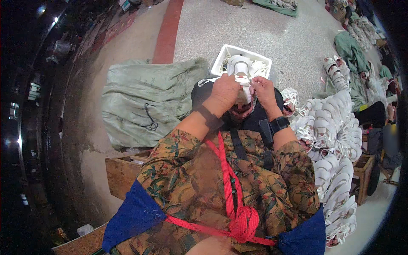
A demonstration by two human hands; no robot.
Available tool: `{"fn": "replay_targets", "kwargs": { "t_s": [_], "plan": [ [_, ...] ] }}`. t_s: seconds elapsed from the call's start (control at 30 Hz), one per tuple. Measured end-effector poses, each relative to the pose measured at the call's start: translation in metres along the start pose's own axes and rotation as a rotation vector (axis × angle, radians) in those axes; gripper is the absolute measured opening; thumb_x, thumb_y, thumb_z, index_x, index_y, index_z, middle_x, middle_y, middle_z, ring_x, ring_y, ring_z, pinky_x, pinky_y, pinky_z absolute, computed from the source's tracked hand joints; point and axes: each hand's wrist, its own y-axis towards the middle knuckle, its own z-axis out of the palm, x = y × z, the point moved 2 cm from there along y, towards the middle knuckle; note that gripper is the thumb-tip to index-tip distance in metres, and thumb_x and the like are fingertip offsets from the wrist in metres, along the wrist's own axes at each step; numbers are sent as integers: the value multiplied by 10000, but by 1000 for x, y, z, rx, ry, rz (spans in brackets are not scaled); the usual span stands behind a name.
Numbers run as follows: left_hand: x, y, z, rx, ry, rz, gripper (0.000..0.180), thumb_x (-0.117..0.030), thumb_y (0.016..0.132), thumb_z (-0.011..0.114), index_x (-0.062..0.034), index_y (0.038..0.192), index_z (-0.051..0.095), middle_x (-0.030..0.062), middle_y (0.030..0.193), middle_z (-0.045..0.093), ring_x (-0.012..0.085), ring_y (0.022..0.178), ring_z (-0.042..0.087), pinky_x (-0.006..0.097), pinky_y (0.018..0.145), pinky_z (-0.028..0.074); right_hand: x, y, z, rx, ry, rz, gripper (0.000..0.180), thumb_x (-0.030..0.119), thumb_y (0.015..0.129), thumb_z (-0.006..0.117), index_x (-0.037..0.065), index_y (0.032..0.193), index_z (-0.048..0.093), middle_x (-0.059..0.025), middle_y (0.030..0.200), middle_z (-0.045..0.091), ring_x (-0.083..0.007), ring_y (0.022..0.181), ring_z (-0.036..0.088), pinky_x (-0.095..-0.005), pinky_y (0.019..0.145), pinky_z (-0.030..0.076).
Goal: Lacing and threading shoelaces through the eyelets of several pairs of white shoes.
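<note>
A white sneaker rests at my lap with its toe pointing away from me. White shoelace crosses its front between my two hands. My left hand is closed at the left side of the lacing, and a lace end sticks out to the left beyond it. On the right side, my right hand pinches the lace between thumb and forefinger. The shoe's opening faces me, its inside partly shaded. Just beyond the shoe stands a white box with loose white laces inside.
A grey-green woven sack lies on the floor at left. Many white shoes are lined up at right, close to my right arm. Wooden boxes stand at my left side. A red rope is tied around my patterned clothing.
</note>
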Motion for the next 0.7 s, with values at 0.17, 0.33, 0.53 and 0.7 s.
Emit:
{"fn": "replay_targets", "kwargs": {
  "t_s": [0.17,0.33,0.53,0.7],
  "plan": [
    [-9,12,9,364,239,-53,148,-206,738,598,-98,762,696,140,735,643,314,683,640,418,608,508,5,-1,-1,-52,-46,-37,124,65,828,556,-8,731,583,-9,549,536,-70,488,489,-237,445,380],
    [13,23,23,461,18,-219,203,-228,750,603,-46,772,692,180,759,646,297,652,640,416,579,495,6,-4,1,-51,-36,-21,104,57,841,543,1,759,575,-11,561,531,-71,488,482,-220,452,377],
    [32,11,35,454,-1039,-561,180,-194,713,680,-29,784,689,141,721,647,249,639,630,330,620,484,-8,-1,-1,-48,0,-47,93,65,840,545,4,774,567,-5,576,535,-65,497,483,-219,453,378],
    [10,23,29,276,-247,-170,91,-74,772,671,16,760,662,0,701,609,76,638,537,228,578,445,-5,0,3,-87,-67,-44,114,76,830,551,-6,755,572,-9,572,540,-70,506,494,-224,458,384]
  ]
}}
